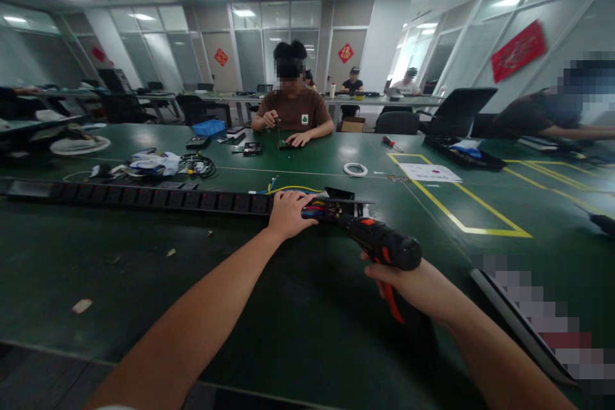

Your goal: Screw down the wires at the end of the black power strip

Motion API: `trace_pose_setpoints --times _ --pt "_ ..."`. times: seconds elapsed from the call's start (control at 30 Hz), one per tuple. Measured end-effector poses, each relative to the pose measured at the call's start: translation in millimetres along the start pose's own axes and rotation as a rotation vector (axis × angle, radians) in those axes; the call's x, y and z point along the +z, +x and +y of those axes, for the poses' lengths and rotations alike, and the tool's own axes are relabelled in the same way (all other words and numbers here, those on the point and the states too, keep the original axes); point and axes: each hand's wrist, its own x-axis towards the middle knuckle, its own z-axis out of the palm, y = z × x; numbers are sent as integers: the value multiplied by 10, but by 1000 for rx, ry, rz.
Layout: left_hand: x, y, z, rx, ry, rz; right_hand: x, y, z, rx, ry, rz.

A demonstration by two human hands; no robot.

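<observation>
A long black power strip (202, 200) with a row of sockets lies across the green table. My left hand (291, 213) is closed over the strip near its right end, fingers reaching over the far side. Right beside that hand the strip's housing is open, and colored wires (315, 210) show inside. My right hand (401, 278) grips a black and orange power screwdriver (379, 240) by its handle. Its nose points left at the open end of the strip; the bit's tip is too small to make out. Yellow and blue wires (293, 189) lie just behind the strip.
Behind the strip lie a bundle of cables (199, 166), a white ring-shaped roll (355, 170) and a blue basket (208, 127). A person (293, 109) works across the table. Toward the right are a paper sheet (430, 172), a red screwdriver (390, 143) and a black tray (464, 152).
</observation>
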Motion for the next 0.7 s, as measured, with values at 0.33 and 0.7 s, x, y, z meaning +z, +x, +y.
trace_pose_setpoints --times 0.33,0.7 --pt "-52 -4 28 -2 2 -13 -10 37 44 -23 -6 -29" --pt "-9 -8 -2 4 -3 -13 -9 31 26 -5 6 -9"
